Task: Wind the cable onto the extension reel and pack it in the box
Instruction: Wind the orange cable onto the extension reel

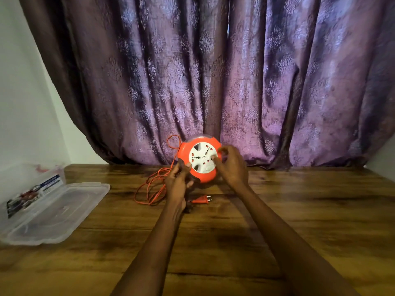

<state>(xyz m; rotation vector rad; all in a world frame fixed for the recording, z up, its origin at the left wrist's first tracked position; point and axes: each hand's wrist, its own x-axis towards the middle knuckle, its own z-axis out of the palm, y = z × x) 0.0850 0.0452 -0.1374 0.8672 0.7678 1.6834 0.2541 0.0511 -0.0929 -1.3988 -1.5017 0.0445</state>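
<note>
An orange round extension reel with a white socket face stands upright at the far edge of the wooden table. My left hand grips its lower left edge. My right hand rests on the right side, with fingers pressed on the white face. The orange cable lies in loose loops to the left of the reel, and one loop rises behind it. The orange plug lies flat on the table just in front of the reel.
A clear plastic box with printed cards inside sits at the left edge, its clear lid lying open on the table beside it. A purple patterned curtain hangs right behind the table. A white wall is at the left.
</note>
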